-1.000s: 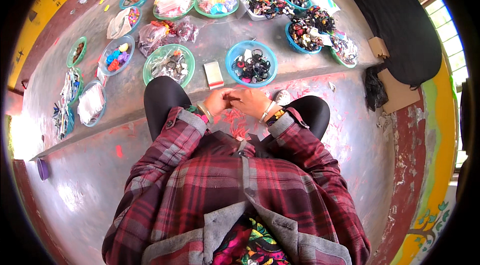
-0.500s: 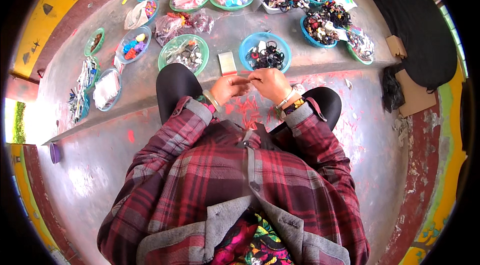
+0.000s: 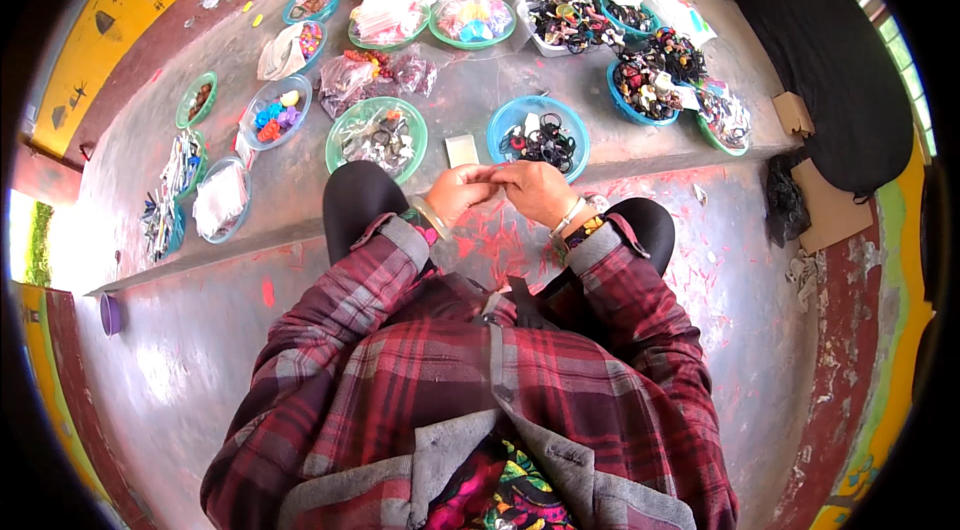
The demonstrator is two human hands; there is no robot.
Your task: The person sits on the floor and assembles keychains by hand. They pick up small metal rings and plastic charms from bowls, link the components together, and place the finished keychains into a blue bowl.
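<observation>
My left hand (image 3: 458, 194) and my right hand (image 3: 541, 192) meet in front of my knees, fingertips pinched together. Something small and reddish seems to be between them, too small and covered to name. Just beyond the left fingers lies a small pale flat box or card (image 3: 461, 151), its near end hidden by the hand. Past the right hand is a blue bowl (image 3: 496, 143) holding black hair ties (image 3: 545, 142). To the left of the card stands a green bowl (image 3: 420, 152) with small grey and clear pieces (image 3: 378, 138).
More bowls line the raised concrete ledge (image 3: 470, 80), among them a blue bowl of colourful pieces (image 3: 270, 115) and a bowl of mixed hair ties (image 3: 645, 90). A clear plastic bag (image 3: 350, 80) lies between. Red scraps (image 3: 490, 240) litter the floor below my hands. A black bag (image 3: 787, 200) sits at right.
The whole view has tilted slightly, so ledge and bowls appear lower. My hands stay together, fingers drawn closer, and now cover the near end of the pale card.
</observation>
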